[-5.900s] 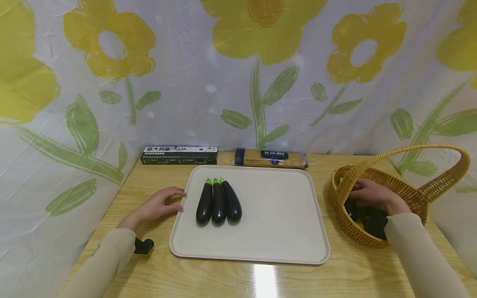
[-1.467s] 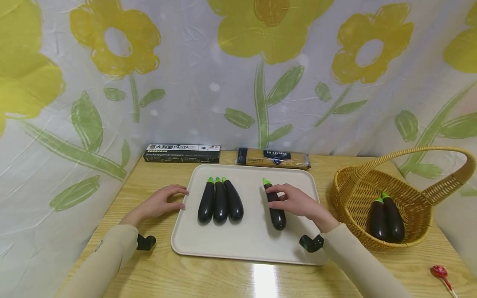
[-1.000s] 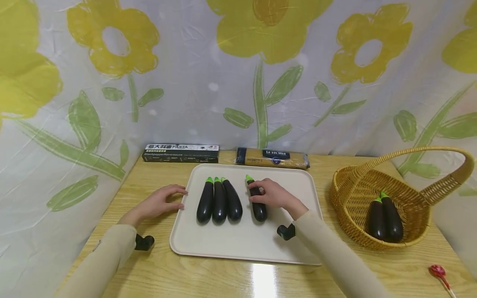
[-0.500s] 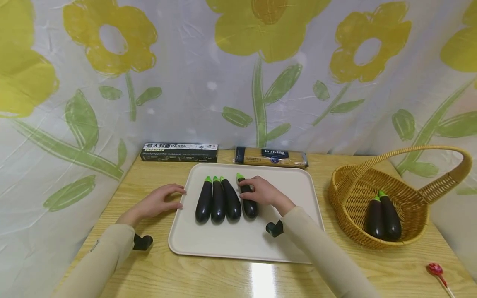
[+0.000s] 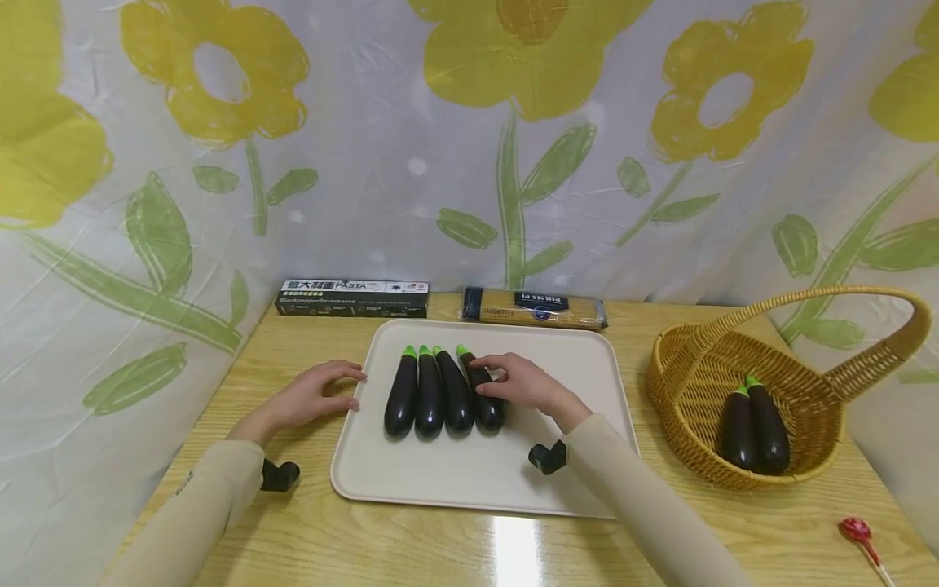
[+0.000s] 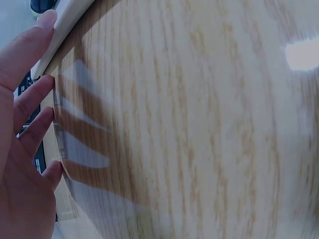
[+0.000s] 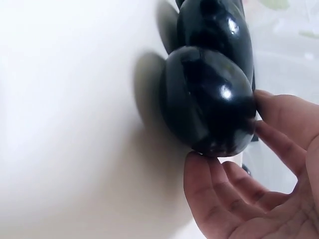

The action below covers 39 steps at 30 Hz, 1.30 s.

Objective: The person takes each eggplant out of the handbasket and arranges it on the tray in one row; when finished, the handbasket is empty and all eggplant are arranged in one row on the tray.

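Several dark eggplants with green stem ends lie side by side on the left half of the cream tray. The rightmost eggplant rests against the others, its stem end leaning left. My right hand is at its right side; fingertips touch its upper surface without wrapping round it. In the right wrist view, the fingers are apart, their tips against the rounded end. My left hand lies on the table by the tray's left edge, fingers loosely spread. Its thumb touches the tray rim in the left wrist view.
A wicker basket with a tall handle stands right of the tray, with two eggplants inside. Behind the tray lie a black pasta box and a spaghetti packet. A red lollipop lies at the front right.
From the basket, my right hand has brought another eggplant to the tray and slid it left against the row. Its fingers have just shifted slightly right off it. My left hand stays put.
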Available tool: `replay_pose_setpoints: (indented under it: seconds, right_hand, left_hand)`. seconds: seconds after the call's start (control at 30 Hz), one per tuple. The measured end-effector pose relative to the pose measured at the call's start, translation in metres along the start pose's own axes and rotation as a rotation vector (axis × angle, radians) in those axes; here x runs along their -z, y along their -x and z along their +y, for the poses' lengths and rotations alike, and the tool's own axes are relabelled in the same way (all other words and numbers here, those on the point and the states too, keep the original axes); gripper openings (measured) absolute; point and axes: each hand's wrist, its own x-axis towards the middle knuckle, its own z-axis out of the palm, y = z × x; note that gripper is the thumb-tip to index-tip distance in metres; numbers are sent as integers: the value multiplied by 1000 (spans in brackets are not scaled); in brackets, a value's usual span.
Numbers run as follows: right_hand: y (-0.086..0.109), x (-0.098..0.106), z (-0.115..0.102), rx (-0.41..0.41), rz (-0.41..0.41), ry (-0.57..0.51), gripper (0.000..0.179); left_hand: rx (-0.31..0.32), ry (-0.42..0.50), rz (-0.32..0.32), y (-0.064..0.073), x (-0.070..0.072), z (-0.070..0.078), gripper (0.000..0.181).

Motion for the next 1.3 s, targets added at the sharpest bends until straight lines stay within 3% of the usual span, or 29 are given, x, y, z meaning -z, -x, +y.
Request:
replay_pose_setpoints:
  seconds: [0.53, 0.77, 0.97, 1.3]
  right_hand:
    - [3, -2, -3, -15, 12, -19, 44]
    - [15, 3, 0, -33, 29, -68, 43]
    - [45, 10, 7, -30, 37, -146, 44]
    - [130, 28, 16, -27, 119, -159, 41]
  left_hand:
    - [4, 6, -2, 0, 1, 1, 42]
    - [-2, 0, 2, 0, 0, -1, 43]
    - [-4, 11, 8, 0, -1, -2, 43]
    - [-4, 20, 11, 0, -3, -4, 43]
